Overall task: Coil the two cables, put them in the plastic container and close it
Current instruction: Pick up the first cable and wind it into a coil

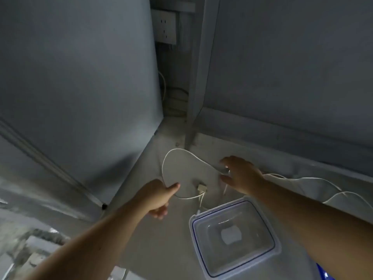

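The white cable (162, 168) lies in a wide loop on the grey ledge (141, 229), at 11 o'clock from the plastic container (268, 233). A beige connector (201, 187) sits inside the loop's near edge, with thin leads running down to the container's far corner. The left hand (159, 197) is at the loop's 7 o'clock. Its thumb lies across the cable and its fingers are curled beneath, pinching it. The right hand (240, 174) is at the loop's 3 o'clock, with its fingers spread and relaxed above the cable and gripping nothing. Another run of white cable (298, 178) trails off toward 3 o'clock; I cannot tell whether it is the same one. The container has its clear, blue-sealed lid on. A wall socket (166, 27) is at 12 o'clock.
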